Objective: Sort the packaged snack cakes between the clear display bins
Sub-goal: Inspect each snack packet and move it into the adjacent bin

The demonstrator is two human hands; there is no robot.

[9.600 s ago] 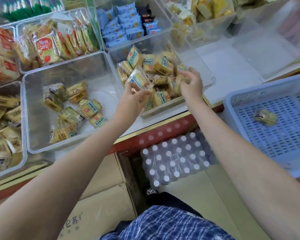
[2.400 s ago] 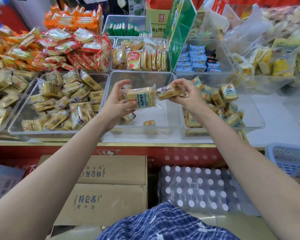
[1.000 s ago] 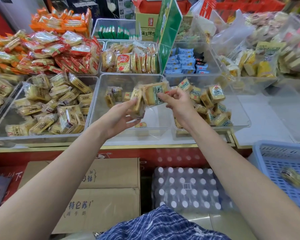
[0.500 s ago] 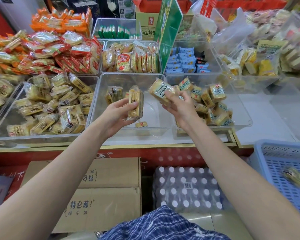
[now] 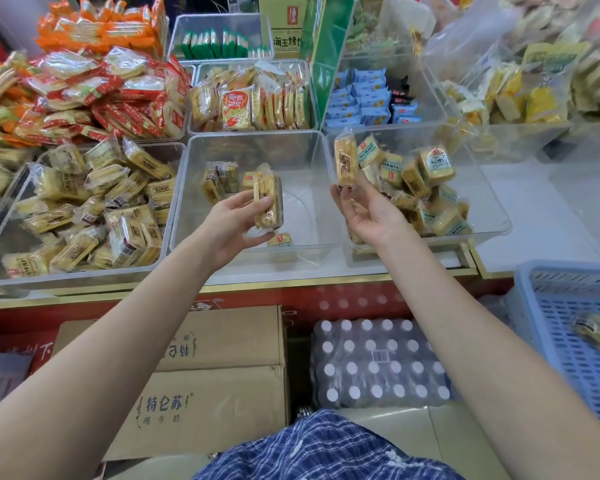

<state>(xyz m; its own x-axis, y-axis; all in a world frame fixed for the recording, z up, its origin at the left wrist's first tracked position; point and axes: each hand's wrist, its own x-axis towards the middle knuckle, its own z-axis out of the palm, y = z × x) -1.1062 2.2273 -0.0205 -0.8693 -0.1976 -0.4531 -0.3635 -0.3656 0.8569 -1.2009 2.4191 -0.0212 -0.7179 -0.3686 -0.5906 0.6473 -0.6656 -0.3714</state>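
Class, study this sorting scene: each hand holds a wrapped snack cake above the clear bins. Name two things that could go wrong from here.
1. The right hand pinches its cake only by the bottom edge; it may slip.
2. The left hand's cake resembles both piles, so it could land in the wrong bin.

Middle bin [image 5: 312,147]: clear hard plastic, smooth, glossy walls with glare. Snack cakes [image 5: 267,199] over it: thin transparent film wrap, crinkled and shiny, printed paper-like label. Right of the bin, crate [image 5: 534,306]: matt blue plastic lattice. Below it, cartons [image 5: 222,403]: dull brown corrugated cardboard; bottle pack [image 5: 378,365] in glossy shrink film. Shirt [image 5: 319,452]: woven plaid cloth.
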